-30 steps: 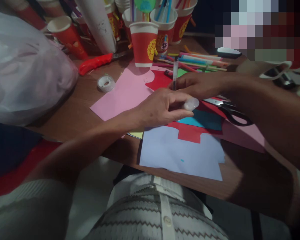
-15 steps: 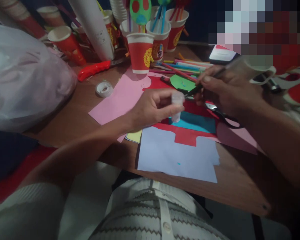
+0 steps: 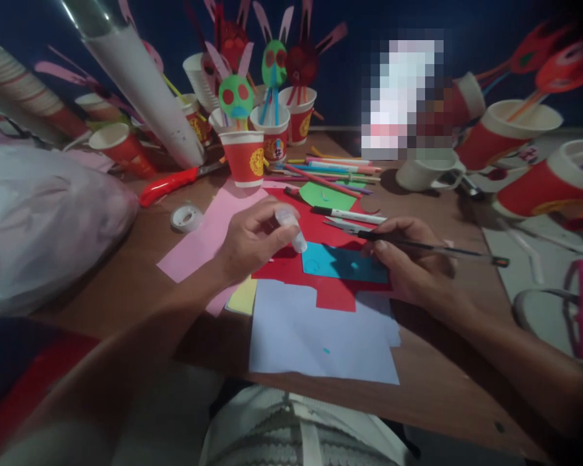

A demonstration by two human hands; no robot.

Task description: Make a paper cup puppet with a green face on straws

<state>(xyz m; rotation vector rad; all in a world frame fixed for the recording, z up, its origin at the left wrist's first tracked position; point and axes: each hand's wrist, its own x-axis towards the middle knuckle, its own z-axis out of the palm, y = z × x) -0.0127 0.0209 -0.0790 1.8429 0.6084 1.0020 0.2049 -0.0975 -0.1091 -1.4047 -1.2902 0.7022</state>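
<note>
My left hand (image 3: 252, 239) pinches a small translucent white vial (image 3: 298, 242) between thumb and fingers, tilted above red paper (image 3: 336, 296). What the vial holds cannot be made out. In my right hand (image 3: 411, 259) is a slim pen (image 3: 471, 254) with a dark end and clear-looking barrel, lying nearly level over the fingers. Just beyond that hand rest scissors blades (image 3: 337, 224), their handles hidden beneath it. A blue paper strip (image 3: 320, 260), with a ring mark on it, lies between my hands. Nearer to me is a white sheet with cut edges (image 3: 291, 330).
A white marker (image 3: 354, 215) and green paper (image 3: 325, 195) lie behind. Red paper cups (image 3: 243, 158) with rabbit-eared figures stand at the back. Left are a tape roll (image 3: 186, 218), a red-handled cutter (image 3: 168, 186) and a plastic bag (image 3: 53, 226). A mug (image 3: 420, 171) stands right.
My hands have drawn apart; the pen has come away from the vial's mouth and turned to lie flatter. The view has tipped upward, showing more cups.
</note>
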